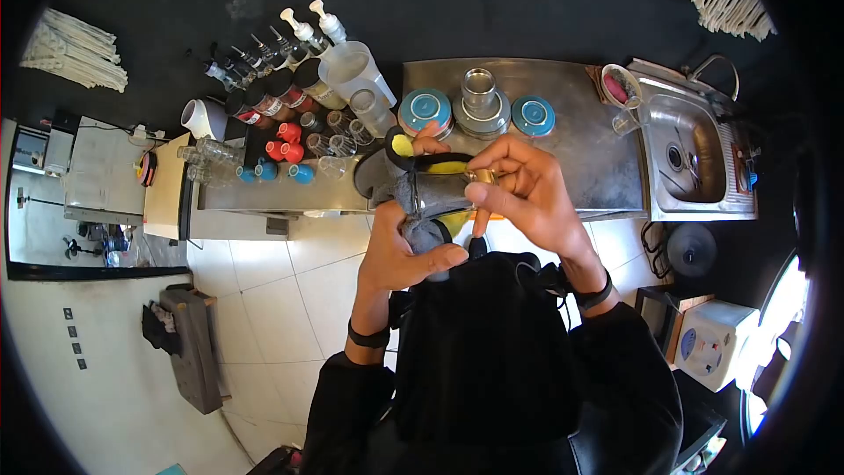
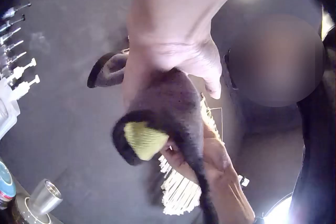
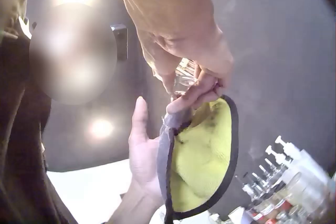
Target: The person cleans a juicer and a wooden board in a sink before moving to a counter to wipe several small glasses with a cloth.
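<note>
Both hands are raised above the steel counter (image 1: 571, 132). My left hand (image 1: 400, 255) (image 2: 168, 50) grips a grey cloth (image 1: 420, 202) (image 2: 170, 100) with a yellow inner face (image 3: 207, 155) and black trim. The cloth is bunched around a clear glass (image 3: 182, 79). My right hand (image 1: 527, 193) (image 3: 184, 45) pinches the glass by its gold-tinted rim (image 1: 482, 177), together with the cloth's edge. Most of the glass is hidden by the cloth. The left palm (image 3: 139, 153) sits under the hanging cloth in the right wrist view.
On the counter stand two blue bowls (image 1: 425, 110) (image 1: 533, 114), a steel cup (image 1: 480, 95), a clear pitcher (image 1: 356, 70), pump bottles (image 1: 316, 25), red cups (image 1: 286, 141) and several small glasses (image 1: 211, 151). A sink (image 1: 690, 154) lies at the right. White floor tiles are below.
</note>
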`<state>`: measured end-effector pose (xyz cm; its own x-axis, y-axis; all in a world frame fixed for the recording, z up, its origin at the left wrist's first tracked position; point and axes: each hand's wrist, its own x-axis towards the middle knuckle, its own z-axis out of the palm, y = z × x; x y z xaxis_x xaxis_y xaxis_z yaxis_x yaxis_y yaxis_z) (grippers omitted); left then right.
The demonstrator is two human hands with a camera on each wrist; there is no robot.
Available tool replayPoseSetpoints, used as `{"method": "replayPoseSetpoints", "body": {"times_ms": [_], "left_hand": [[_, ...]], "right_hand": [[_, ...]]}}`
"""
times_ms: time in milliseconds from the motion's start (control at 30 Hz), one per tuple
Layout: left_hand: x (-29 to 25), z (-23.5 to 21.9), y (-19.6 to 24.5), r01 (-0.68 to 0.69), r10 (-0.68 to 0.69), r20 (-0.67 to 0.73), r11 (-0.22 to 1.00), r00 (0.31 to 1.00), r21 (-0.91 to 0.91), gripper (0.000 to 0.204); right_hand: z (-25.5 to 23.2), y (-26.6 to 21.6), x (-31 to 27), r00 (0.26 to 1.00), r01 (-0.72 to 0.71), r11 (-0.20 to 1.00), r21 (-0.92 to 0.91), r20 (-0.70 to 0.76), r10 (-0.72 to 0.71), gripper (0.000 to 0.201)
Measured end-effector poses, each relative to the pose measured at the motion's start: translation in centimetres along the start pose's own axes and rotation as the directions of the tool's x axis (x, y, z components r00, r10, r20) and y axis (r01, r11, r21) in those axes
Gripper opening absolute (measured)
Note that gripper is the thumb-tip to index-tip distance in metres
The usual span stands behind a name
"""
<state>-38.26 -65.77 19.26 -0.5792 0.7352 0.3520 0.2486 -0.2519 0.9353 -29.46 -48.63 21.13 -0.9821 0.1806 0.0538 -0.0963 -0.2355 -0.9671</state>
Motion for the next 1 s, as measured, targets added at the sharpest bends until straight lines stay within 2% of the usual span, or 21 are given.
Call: {"method": "replayPoseSetpoints", "body": {"times_ms": [33, 67, 100, 167, 200, 233, 300, 333, 400, 433, 500, 567, 633, 700, 767, 900, 967, 1000], "left_hand": [[-0.1, 0.0, -0.2, -0.058, 0.058, -0.012, 0.998, 0.998, 0.03, 0.055], [-0.9, -0.5, -0.8, 0.049, -0.048, -0.01, 0.99, 0.999, 0.136, 0.06], [-1.2, -0.3, -0.8, 0.048, -0.047, -0.011, 0.99, 0.999, 0.135, 0.06], [-1.1, 0.0, -0.3, 0.202, -0.205, -0.084, 0.979, 0.975, -0.035, 0.064], [-1.6, 0.3, -1.2, 0.153, -0.159, -0.146, 0.987, 0.976, -0.053, 0.073], [-1.6, 0.5, -1.6, 0.151, -0.157, -0.144, 0.987, 0.977, -0.052, 0.073], [-1.2, 0.9, -2.2, 0.001, -0.098, -0.357, 0.965, 0.929, -0.263, 0.082], [-0.6, 0.7, -2.0, -0.022, -0.022, -0.341, 0.992, 0.94, -0.125, 0.093], [-0.7, 0.7, -2.9, 0.004, -0.044, -0.296, 0.991, 0.954, -0.136, 0.094], [-0.6, 0.8, -3.1, 0.027, -0.062, -0.255, 0.99, 0.965, -0.14, 0.096], [-0.3, 2.1, -2.9, -0.008, -0.033, -0.2, 0.98, 0.979, -0.197, 0.1], [-0.6, 3.1, -3.0, 0.055, -0.103, -0.175, 0.964, 0.979, -0.26, 0.1], [-0.7, 3.7, -2.9, 0.057, -0.113, -0.188, 0.959, 0.976, -0.278, 0.099], [-0.9, 3.6, -3.6, 0.05, -0.092, -0.162, 0.967, 0.983, -0.248, 0.089], [-1.3, 3.5, -4.3, 0.082, -0.111, -0.11, 0.967, 0.988, -0.239, 0.087], [-1.4, 3.9, -4.6, 0.093, -0.139, -0.113, 0.937, 0.984, -0.336, 0.088], [-0.9, 4.0, -4.9, 0.083, -0.144, -0.128, 0.915, 0.981, -0.394, 0.089], [-0.6, 3.9, -4.8, 0.024, -0.096, -0.177, 0.928, 0.98, -0.373, 0.088]], "right_hand": [[-0.2, 0.0, 0.2, 0.997, -0.056, 0.997, 0.05, 0.051, 0.053, 0.021], [-0.3, 0.0, 0.3, 0.996, -0.071, 0.991, 0.117, 0.067, 0.064, 0.021], [-0.1, 0.3, 0.4, 0.996, -0.071, 0.991, 0.115, 0.068, 0.063, 0.021], [0.0, 0.9, 0.7, 0.998, 0.059, 0.991, 0.124, 0.001, -0.06, 0.023], [0.0, 0.9, 0.7, 0.995, 0.099, 0.991, 0.089, -0.002, -0.099, 0.024], [-0.2, 1.0, 0.8, 0.995, 0.102, 0.991, 0.087, -0.003, -0.102, 0.024], [-0.5, 1.5, 1.1, 0.961, 0.248, 0.967, -0.057, -0.11, -0.253, 0.026], [-0.6, 1.5, 1.3, 0.961, 0.248, 0.967, -0.059, -0.112, -0.253, 0.026], [-0.5, 1.5, 1.8, 0.937, 0.293, 0.947, 0.136, -0.238, -0.255, 0.032], [-0.4, 1.8, 1.9, 0.937, 0.295, 0.946, 0.136, -0.233, -0.258, 0.032], [-0.4, 2.7, 2.0, 0.937, 0.283, 0.947, -0.151, -0.168, -0.307, 0.031], [0.3, 2.8, 2.1, 0.934, 0.3, 0.944, -0.139, -0.157, -0.32, 0.036], [0.8, 2.6, 2.1, 0.918, 0.269, 0.908, -0.32, -0.2, -0.343, 0.041], [0.6, 2.6, 2.1, 0.915, 0.258, 0.894, -0.367, -0.203, -0.348, 0.046], [0.3, 2.2, 2.1, 0.884, 0.289, 0.798, -0.529, -0.173, -0.434, 0.049], [0.4, 1.0, 2.0, 0.915, 0.244, 0.803, -0.543, -0.145, -0.376, 0.052], [0.7, 1.3, 1.9, 0.888, 0.306, 0.772, -0.557, -0.125, -0.442, 0.051], [0.6, 1.7, 2.0, 0.877, 0.318, 0.766, -0.558, -0.134, -0.462, 0.05]]}}
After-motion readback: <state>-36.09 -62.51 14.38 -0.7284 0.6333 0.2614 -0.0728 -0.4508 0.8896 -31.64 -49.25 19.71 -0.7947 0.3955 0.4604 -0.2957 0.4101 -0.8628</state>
